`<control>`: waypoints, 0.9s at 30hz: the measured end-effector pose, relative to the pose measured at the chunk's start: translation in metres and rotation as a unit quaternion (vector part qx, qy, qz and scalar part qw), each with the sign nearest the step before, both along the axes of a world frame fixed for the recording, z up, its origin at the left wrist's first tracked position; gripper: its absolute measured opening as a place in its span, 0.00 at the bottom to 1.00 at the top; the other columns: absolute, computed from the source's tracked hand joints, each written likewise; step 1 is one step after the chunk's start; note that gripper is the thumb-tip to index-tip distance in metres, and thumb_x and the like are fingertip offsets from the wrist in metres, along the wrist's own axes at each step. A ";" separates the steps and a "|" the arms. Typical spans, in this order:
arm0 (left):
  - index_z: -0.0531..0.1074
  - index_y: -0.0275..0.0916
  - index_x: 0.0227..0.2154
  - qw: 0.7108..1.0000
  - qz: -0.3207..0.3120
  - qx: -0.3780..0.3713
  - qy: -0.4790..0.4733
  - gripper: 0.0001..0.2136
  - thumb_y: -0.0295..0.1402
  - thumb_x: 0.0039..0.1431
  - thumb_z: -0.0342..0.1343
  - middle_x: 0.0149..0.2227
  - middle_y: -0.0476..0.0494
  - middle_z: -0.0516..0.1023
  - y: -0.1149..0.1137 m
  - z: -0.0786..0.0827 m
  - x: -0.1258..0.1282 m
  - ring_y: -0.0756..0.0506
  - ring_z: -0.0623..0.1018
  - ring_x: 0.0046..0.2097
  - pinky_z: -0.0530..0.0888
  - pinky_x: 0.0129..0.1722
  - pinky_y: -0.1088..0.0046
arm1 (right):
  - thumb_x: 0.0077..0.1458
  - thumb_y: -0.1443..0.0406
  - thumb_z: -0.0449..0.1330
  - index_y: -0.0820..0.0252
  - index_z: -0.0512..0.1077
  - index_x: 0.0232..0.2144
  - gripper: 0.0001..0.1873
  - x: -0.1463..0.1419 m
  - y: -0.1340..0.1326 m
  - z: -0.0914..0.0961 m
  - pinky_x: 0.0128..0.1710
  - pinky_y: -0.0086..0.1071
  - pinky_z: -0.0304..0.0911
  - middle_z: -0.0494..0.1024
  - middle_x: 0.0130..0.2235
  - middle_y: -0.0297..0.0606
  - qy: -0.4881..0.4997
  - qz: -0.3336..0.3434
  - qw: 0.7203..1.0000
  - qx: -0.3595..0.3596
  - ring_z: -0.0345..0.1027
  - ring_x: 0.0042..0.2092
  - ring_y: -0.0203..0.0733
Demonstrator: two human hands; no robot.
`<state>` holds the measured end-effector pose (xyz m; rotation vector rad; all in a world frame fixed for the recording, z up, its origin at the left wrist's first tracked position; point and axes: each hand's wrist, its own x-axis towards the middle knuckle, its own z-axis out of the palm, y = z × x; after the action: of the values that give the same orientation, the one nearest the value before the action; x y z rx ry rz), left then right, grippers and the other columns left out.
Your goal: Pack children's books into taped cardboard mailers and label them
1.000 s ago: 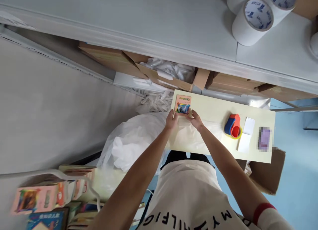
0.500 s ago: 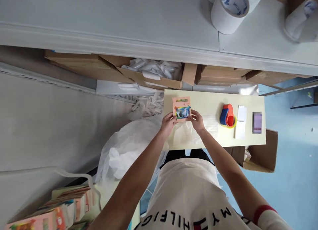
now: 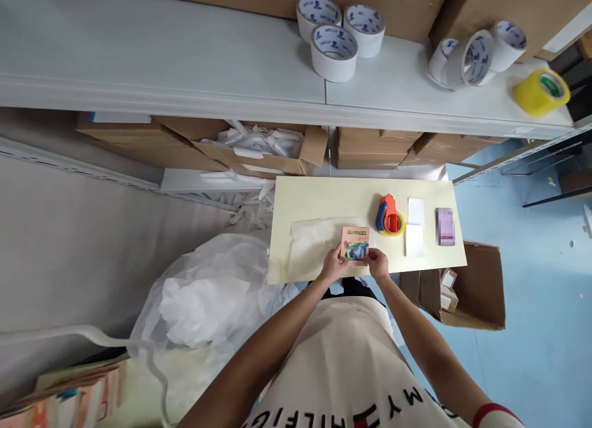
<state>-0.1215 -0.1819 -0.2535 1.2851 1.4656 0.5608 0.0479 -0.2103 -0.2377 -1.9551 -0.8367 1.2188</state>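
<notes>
Between both hands is a small pink booklet [image 3: 355,245] with a colourful landscape picture on its cover. My left hand [image 3: 333,264] grips its lower left edge, and my right hand [image 3: 378,263] pinches the lower right edge. Under and beside the booklet, a translucent white plastic sheet or bag [image 3: 312,240] lies flat on the cream table [image 3: 319,197]. To the right stands a red and blue tape dispenser [image 3: 388,215] with yellow tape. Beyond it lie two white cards or slips [image 3: 415,240] and a purple pixelated item [image 3: 445,226].
A grey shelf [image 3: 208,64] runs behind the table, bearing white tape rolls [image 3: 333,67] and a yellow roll [image 3: 539,95]. An open carton [image 3: 483,280] stands at the right. Clear plastic bags [image 3: 198,304] bulge at the left, above stacked booklets [image 3: 78,397].
The booklet and both hands have come nearer to my body and rightward over the table, uncovering more of the plastic sheet. My view has shifted, showing more of the shelf.
</notes>
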 end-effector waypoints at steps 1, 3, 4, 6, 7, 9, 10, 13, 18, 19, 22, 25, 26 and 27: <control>0.74 0.40 0.46 1.000 -0.009 0.004 0.019 0.20 0.26 0.46 0.59 0.34 0.48 0.75 0.000 -0.002 0.007 0.48 0.76 0.35 0.75 0.40 0.70 | 0.42 0.62 0.59 0.57 0.74 0.32 0.11 0.006 -0.001 -0.003 0.33 0.35 0.70 0.81 0.29 0.37 -0.007 0.004 1.000 -0.004 0.75 0.32 0.44; 0.73 0.40 0.45 0.999 -0.014 0.006 0.043 0.20 0.25 0.46 0.59 0.34 0.48 0.73 0.001 -0.006 0.017 0.48 0.75 0.36 0.74 0.41 0.70 | 0.42 0.64 0.58 0.57 0.75 0.33 0.12 0.016 0.000 -0.010 0.34 0.35 0.70 0.81 0.29 0.36 -0.021 0.013 1.000 -0.012 0.75 0.32 0.44; 0.73 0.39 0.44 0.999 -0.013 0.006 0.051 0.19 0.25 0.46 0.59 0.35 0.47 0.73 0.003 -0.008 0.022 0.47 0.75 0.37 0.74 0.43 0.70 | 0.42 0.65 0.58 0.57 0.75 0.33 0.12 0.020 0.002 -0.014 0.35 0.34 0.70 0.82 0.29 0.35 -0.028 0.020 0.999 -0.016 0.76 0.33 0.43; 0.72 0.39 0.45 0.997 -0.013 0.005 0.072 0.19 0.25 0.46 0.59 0.37 0.46 0.71 0.005 -0.013 0.030 0.47 0.75 0.40 0.73 0.45 0.69 | 0.43 0.66 0.57 0.56 0.76 0.35 0.13 0.027 0.005 -0.022 0.36 0.33 0.70 0.82 0.30 0.34 -0.040 0.033 0.998 -0.023 0.76 0.33 0.42; 0.72 0.39 0.44 0.996 -0.014 0.003 0.082 0.19 0.25 0.46 0.59 0.37 0.46 0.71 0.007 -0.015 0.033 0.46 0.74 0.41 0.73 0.46 0.68 | 0.44 0.67 0.57 0.56 0.76 0.35 0.14 0.030 0.007 -0.025 0.36 0.33 0.70 0.82 0.30 0.34 -0.045 0.039 0.998 -0.027 0.76 0.34 0.42; 0.72 0.39 0.44 0.995 -0.019 0.001 0.101 0.18 0.26 0.47 0.59 0.37 0.46 0.70 0.008 -0.020 0.038 0.45 0.74 0.43 0.72 0.48 0.67 | 0.45 0.68 0.57 0.57 0.76 0.36 0.14 0.034 0.010 -0.031 0.37 0.33 0.70 0.82 0.31 0.35 -0.054 0.052 0.997 -0.033 0.76 0.34 0.42; 0.71 0.40 0.45 0.994 -0.022 -0.001 0.109 0.19 0.26 0.47 0.58 0.37 0.46 0.70 0.008 -0.021 0.039 0.44 0.73 0.44 0.71 0.49 0.67 | 0.46 0.68 0.57 0.57 0.76 0.37 0.14 0.035 0.012 -0.033 0.37 0.33 0.70 0.82 0.32 0.35 -0.059 0.058 0.996 -0.035 0.76 0.35 0.42; 0.69 0.39 0.50 0.991 -0.030 0.000 0.129 0.23 0.26 0.47 0.58 0.41 0.42 0.71 0.005 -0.026 0.042 0.40 0.71 0.50 0.69 0.53 0.62 | 0.46 0.69 0.57 0.58 0.76 0.37 0.14 0.035 0.014 -0.036 0.42 0.36 0.69 0.81 0.34 0.38 -0.077 0.075 0.994 -0.033 0.75 0.38 0.45; 0.55 0.35 0.63 0.975 -0.102 0.034 0.193 0.36 0.24 0.48 0.56 0.51 0.34 0.67 -0.005 -0.026 0.040 0.35 0.66 0.57 0.64 0.58 0.57 | 0.48 0.68 0.58 0.61 0.72 0.50 0.23 0.028 0.003 -0.036 0.58 0.46 0.59 0.73 0.53 0.51 -0.154 0.092 0.984 0.018 0.63 0.57 0.53; 0.53 0.36 0.64 0.970 -0.119 0.038 0.209 0.37 0.24 0.48 0.55 0.52 0.34 0.66 -0.005 -0.026 0.039 0.35 0.66 0.57 0.64 0.58 0.57 | 0.48 0.68 0.58 0.62 0.70 0.52 0.26 0.025 -0.001 -0.037 0.60 0.48 0.57 0.70 0.56 0.52 -0.175 0.101 0.979 0.035 0.60 0.60 0.54; 0.50 0.37 0.65 0.957 -0.154 0.025 0.245 0.38 0.24 0.50 0.55 0.53 0.33 0.66 -0.004 -0.023 0.038 0.35 0.67 0.56 0.65 0.56 0.57 | 0.46 0.70 0.59 0.61 0.64 0.56 0.32 0.018 -0.008 -0.042 0.60 0.48 0.58 0.65 0.59 0.52 -0.180 0.130 0.973 0.069 0.55 0.63 0.54; 0.50 0.35 0.65 0.948 -0.175 -0.004 0.266 0.36 0.26 0.52 0.54 0.53 0.31 0.66 0.001 -0.019 0.039 0.34 0.67 0.56 0.66 0.54 0.59 | 0.43 0.69 0.61 0.61 0.60 0.58 0.37 0.017 -0.003 -0.049 0.53 0.47 0.66 0.66 0.57 0.53 -0.087 0.078 0.991 0.060 0.64 0.57 0.53; 0.50 0.35 0.65 0.946 -0.180 -0.012 0.268 0.36 0.27 0.52 0.54 0.54 0.30 0.65 0.003 -0.018 0.039 0.33 0.67 0.56 0.66 0.54 0.59 | 0.42 0.68 0.61 0.61 0.60 0.58 0.38 0.018 0.001 -0.050 0.49 0.46 0.69 0.68 0.55 0.52 -0.039 0.049 0.997 0.056 0.68 0.52 0.52; 0.49 0.35 0.65 0.945 -0.185 -0.018 0.269 0.36 0.27 0.53 0.54 0.54 0.30 0.65 0.004 -0.017 0.039 0.33 0.67 0.57 0.66 0.54 0.60 | 0.41 0.67 0.62 0.60 0.60 0.57 0.38 0.021 0.006 -0.052 0.45 0.45 0.70 0.71 0.51 0.50 0.009 0.025 0.998 0.051 0.70 0.48 0.50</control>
<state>-0.0828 -0.1779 -0.2705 1.7185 1.5944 -0.0812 0.0686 -0.2042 -0.2893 -1.8492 -0.9255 1.1957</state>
